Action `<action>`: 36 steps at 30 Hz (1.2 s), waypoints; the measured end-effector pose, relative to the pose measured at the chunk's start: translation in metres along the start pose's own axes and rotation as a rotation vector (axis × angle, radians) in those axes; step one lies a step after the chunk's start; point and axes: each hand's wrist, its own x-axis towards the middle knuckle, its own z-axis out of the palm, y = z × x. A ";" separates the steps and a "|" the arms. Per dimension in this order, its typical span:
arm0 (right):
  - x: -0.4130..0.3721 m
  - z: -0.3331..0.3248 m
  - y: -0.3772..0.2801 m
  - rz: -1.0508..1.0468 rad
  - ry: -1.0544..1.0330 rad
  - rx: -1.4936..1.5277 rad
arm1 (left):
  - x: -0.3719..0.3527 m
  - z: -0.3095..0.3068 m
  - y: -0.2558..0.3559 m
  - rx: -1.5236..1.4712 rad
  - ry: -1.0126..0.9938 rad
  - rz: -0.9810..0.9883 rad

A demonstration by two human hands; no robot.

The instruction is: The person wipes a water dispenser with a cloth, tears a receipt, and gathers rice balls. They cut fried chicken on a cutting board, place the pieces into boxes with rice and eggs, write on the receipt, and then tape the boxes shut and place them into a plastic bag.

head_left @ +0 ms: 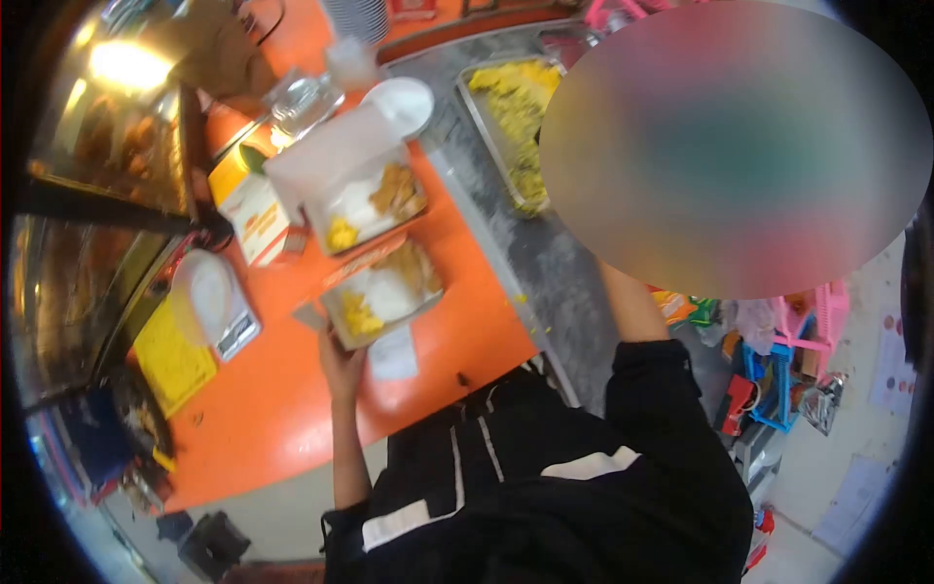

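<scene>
Nothing can be read — the print on the left carton (257,226) and the near box (366,261) is blurred.

Free strip noted beside near food box (389,294).
Passage is afforded over bare orange desk (472,297) towards the grey desk (579,292); the far side is obstructed by the far food box's raised lid (336,156), the left by a carton (258,226).

Flat on the orange table (268,428), a white scale (209,302) with a dark-edged display. Just left of the scale, a bright yellow pad (175,355); above it, a lit glass display case (112,161). Far right of the scale — a pink basket (829,321) and blue rack (773,384).
</scene>
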 end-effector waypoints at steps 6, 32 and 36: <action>-0.052 -0.082 -0.034 -0.057 0.095 0.179 | -0.034 -0.009 -0.006 0.451 0.087 0.179; -0.438 -0.093 -0.117 0.607 0.129 0.329 | -0.064 -0.011 -0.010 0.890 -0.245 0.493; -0.458 -0.091 -0.119 0.654 0.133 0.354 | -0.060 -0.008 -0.013 0.867 -0.280 0.500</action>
